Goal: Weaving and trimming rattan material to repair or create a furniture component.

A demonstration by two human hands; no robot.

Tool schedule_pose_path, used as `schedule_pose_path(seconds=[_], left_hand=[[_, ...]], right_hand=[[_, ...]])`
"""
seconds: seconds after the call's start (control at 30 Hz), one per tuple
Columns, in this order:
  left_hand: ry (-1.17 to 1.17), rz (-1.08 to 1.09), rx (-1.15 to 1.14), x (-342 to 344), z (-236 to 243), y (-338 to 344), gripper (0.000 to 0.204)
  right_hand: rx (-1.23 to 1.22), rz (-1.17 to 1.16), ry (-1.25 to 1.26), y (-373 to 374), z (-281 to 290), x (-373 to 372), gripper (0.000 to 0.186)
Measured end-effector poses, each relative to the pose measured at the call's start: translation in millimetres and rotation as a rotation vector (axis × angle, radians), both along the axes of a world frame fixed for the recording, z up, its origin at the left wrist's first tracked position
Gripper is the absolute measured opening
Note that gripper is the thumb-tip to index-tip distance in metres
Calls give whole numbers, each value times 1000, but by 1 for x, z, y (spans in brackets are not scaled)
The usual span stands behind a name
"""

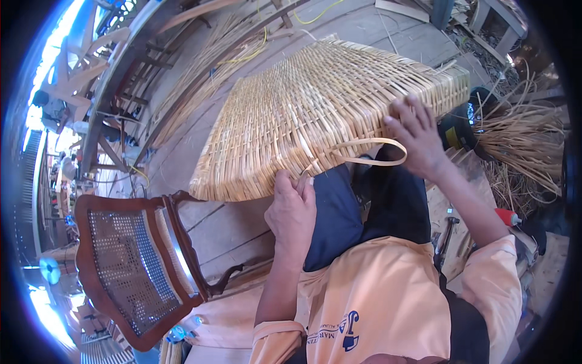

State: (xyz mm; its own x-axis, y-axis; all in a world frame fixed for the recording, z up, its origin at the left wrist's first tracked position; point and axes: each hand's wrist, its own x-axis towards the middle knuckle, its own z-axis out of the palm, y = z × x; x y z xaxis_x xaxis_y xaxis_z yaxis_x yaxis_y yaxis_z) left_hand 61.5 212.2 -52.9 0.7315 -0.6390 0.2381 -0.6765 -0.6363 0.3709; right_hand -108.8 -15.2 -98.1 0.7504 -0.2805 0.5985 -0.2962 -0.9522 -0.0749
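A large woven rattan panel (303, 103) with a thick edge lies tilted across my lap, its broad face up. At its near edge my left hand (293, 206) is closed in a pinch on a thin rattan strip (307, 171), by the lower weave. From that edge a loop of flat rattan strip (382, 162) sticks out toward my right hand (418, 136). That hand rests on the near right side of the panel, fingers apart, holding nothing. The panel hides what lies beneath it.
A dark wooden chair with a cane back (133, 261) stands at my left. Long rattan strips (200, 85) lie on the boards beyond. To my right are a bundle of loose strips (521, 142), a dark container (458, 130), a hammer (448, 233) and a red-capped object (507, 217).
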Motion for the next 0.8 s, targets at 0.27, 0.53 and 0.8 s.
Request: schedule_pose_path(seconds=[0.27,0.53,0.8], left_hand=[[-219,-120,206,7,9,1,35],[-484,-230,223,9,5,-16,32],[-333,-508,397,33,24,-22,25]], right_hand=[[113,128,-76,44,0,59,75],[114,180,-134,44,-15,65,56],[113,218,-181,35,-9,59,50]])
